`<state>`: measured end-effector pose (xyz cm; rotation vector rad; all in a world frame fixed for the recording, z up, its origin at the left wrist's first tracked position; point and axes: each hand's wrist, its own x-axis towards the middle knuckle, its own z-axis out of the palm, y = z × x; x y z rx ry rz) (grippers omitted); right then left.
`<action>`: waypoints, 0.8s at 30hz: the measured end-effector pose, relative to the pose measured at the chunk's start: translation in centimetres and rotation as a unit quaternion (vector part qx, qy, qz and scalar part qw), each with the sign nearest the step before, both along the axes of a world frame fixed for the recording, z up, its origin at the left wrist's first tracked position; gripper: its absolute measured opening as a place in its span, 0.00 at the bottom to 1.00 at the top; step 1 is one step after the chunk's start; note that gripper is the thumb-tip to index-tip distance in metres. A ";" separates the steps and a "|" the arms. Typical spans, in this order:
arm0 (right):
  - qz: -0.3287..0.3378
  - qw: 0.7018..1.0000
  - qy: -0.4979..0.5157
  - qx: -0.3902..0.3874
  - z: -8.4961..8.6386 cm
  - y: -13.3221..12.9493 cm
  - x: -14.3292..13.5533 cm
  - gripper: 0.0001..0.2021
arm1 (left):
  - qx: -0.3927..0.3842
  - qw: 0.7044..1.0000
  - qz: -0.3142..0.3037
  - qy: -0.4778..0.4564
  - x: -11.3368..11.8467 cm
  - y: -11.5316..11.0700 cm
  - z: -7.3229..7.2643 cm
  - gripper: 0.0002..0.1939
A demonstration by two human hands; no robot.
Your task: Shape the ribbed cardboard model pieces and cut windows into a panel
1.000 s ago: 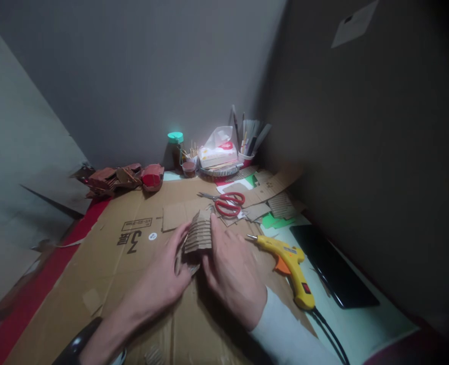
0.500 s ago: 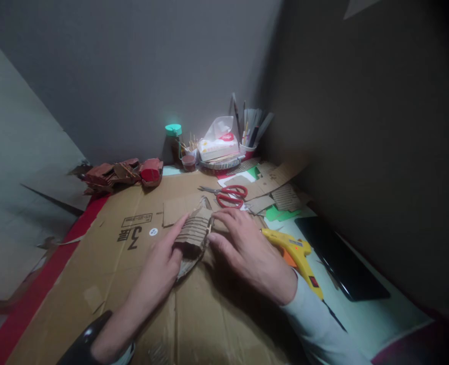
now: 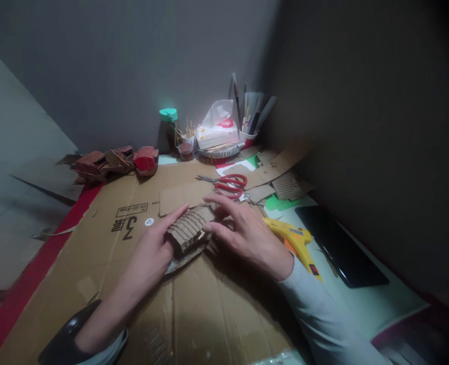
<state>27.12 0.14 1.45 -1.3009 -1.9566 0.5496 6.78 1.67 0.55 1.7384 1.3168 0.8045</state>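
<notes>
Between my hands is a small curved piece of corrugated cardboard (image 3: 189,229), its ridges facing up and its underside hollow. A flat cardboard base (image 3: 186,260) with a curved edge lies beneath it; whether the two are joined I cannot tell. My left hand (image 3: 153,246) grips the left end, fingers over the far side and thumb partly hidden below. At the right end, my right hand (image 3: 247,235) pinches the edge between thumb and forefinger. A small pale stick-like bit (image 3: 201,234) shows near the right thumb.
A large cardboard sheet (image 3: 110,268) covers the table. Red-handled scissors (image 3: 230,185) lie beyond my hands. To the right are a yellow glue gun (image 3: 298,238), a black phone-like slab (image 3: 340,248) and cardboard scraps (image 3: 285,185). Tissues (image 3: 216,134) and a red-brown cardboard model (image 3: 106,165) stand behind.
The corrugated piece has turned and tilted, showing more of its ridged top, and both hands have shifted slightly left with it. The whole view has moved a little.
</notes>
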 end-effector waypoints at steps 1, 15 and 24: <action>0.000 1.000 -0.004 -0.001 0.0 0.0 0.0 0.20 | -0.003 1.000 -0.002 -0.003 0.0 0.0 0.0 0.26; 0.044 0.998 -0.015 0.043 -0.5 0.2 0.0 0.20 | -0.018 0.999 -0.036 -0.035 -0.2 0.4 -0.3 0.25; 0.058 0.997 -0.042 0.036 -0.1 -0.2 -0.3 0.18 | -0.007 0.999 -0.033 -0.008 -0.8 0.9 0.0 0.30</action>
